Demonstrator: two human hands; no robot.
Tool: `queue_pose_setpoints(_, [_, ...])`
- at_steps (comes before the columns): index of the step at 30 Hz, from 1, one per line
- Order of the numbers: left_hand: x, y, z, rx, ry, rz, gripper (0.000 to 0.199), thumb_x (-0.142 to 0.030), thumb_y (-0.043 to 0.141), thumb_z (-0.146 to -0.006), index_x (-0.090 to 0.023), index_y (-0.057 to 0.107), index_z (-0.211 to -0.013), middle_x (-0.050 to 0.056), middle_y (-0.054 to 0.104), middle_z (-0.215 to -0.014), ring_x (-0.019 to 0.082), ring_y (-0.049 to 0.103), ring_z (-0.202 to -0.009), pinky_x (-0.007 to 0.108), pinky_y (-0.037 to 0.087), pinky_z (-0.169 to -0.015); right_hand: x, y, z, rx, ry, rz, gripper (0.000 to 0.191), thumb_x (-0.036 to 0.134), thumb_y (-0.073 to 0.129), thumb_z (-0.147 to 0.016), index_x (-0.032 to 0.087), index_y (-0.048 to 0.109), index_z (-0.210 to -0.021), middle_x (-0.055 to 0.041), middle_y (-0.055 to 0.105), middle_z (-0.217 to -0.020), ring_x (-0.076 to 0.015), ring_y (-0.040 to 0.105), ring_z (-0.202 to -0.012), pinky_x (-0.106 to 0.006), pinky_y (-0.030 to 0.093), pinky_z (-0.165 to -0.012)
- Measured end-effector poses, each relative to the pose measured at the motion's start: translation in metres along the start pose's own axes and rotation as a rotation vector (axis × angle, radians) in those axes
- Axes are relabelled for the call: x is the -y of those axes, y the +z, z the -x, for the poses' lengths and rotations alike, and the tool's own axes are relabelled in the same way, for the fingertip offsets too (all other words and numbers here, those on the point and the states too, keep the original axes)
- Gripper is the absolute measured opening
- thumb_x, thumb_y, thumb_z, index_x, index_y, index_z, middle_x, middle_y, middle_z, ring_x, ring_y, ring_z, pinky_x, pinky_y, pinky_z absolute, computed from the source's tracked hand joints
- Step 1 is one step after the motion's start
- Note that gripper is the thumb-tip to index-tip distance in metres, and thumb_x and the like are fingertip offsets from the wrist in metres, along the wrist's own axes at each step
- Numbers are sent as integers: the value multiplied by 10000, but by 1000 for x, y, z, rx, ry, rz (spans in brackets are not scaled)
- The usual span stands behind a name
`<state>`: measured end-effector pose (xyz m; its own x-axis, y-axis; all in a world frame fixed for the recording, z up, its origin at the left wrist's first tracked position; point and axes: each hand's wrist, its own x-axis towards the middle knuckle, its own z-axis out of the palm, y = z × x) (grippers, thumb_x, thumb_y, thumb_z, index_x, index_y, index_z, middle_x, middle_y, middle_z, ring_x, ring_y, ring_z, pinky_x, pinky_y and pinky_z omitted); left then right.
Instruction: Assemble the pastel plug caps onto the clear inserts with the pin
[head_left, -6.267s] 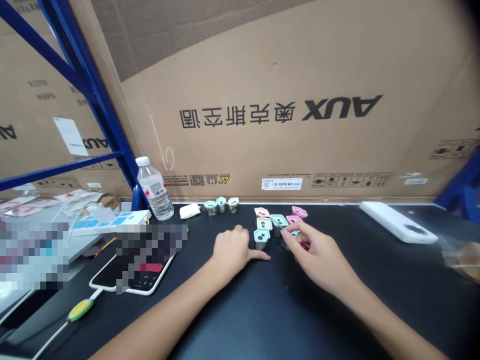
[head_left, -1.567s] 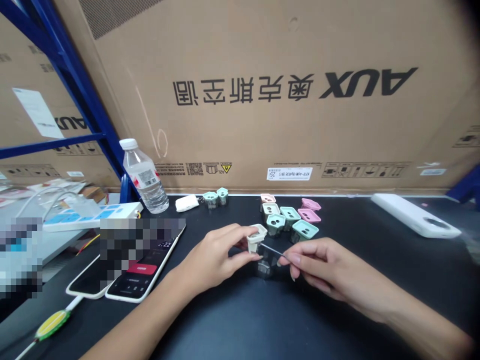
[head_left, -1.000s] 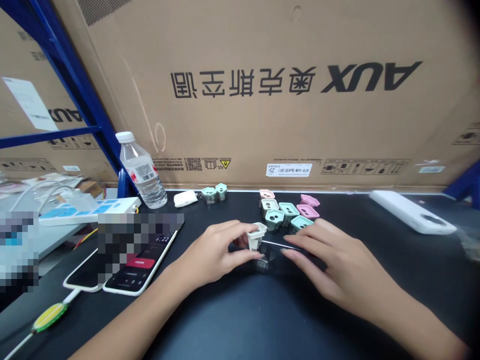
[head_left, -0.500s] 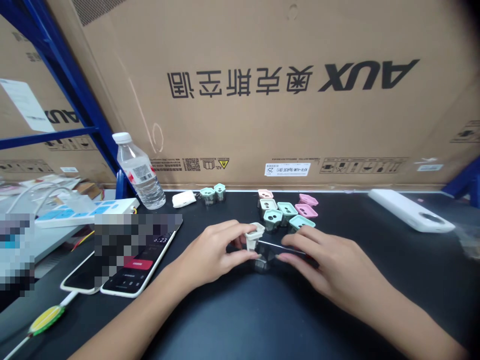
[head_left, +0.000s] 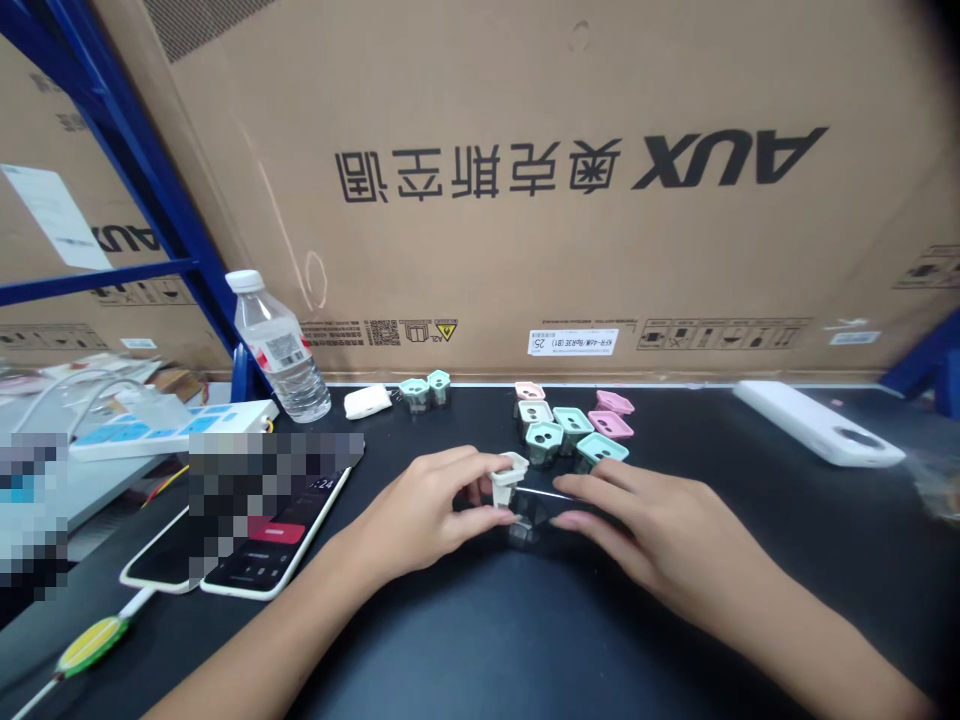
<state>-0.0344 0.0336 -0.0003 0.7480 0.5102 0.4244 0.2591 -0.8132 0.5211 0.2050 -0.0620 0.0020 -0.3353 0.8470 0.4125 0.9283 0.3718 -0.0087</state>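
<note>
Between the thumb and fingers of my left hand (head_left: 439, 505) is a small cream sharpener-like piece (head_left: 507, 474). My right hand (head_left: 637, 505) pinches a thin dark tool (head_left: 553, 493) whose shiny shaft reaches to the cream piece. Below that piece, a small clear dark container (head_left: 523, 530) sits on the black table. Just beyond my hands stand several two-holed pieces: green (head_left: 544, 436), cream (head_left: 535, 412) and pale pink (head_left: 529, 391). Two pink lids (head_left: 610, 424) lie to their right. A pair of green pieces (head_left: 414, 391) stands farther left.
A water bottle (head_left: 285, 345), a white case (head_left: 367, 401), two phones (head_left: 255, 550) and a power strip (head_left: 172, 430) are at the left. A white device (head_left: 821, 425) lies at the right. Behind the black table (head_left: 465, 640) stands a large carton (head_left: 480, 260).
The tool in my right hand has tilted slightly, and its fingers have shifted a little. My left hand still holds the cream piece. The view has moved slightly.
</note>
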Motion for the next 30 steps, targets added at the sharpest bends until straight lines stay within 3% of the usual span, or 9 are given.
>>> queue_pose_setpoints(10, [-1,-1,0,12,-42,20,417,-322,698,-830,-209,617,-1224,0,629,-818,110,599,-717,215,470,-696,-6,-6,-2,-36,-5,-50,289,346,466,-977,237,685,-824,-24,587,-722,-189,537,-707,-317,399,-644])
queue_pose_setpoints(18, [2,0,0,0,-37,23,423,-315,703,-826,-211,616,-1227,-2,628,-812,106,585,-701,213,471,-681,-1,-7,0,39,51,-196,287,359,432,-993,274,695,-915,-16,597,-748,-175,536,-694,-310,403,-646])
queue_pose_setpoints(30, [0,2,0,-16,-25,-1,419,-329,688,-838,-218,607,-1234,-6,625,-810,105,583,-686,219,477,-685,0,-4,0,91,33,-182,318,374,402,-1003,282,701,-1059,-34,595,-768,-182,555,-698,-315,439,-649])
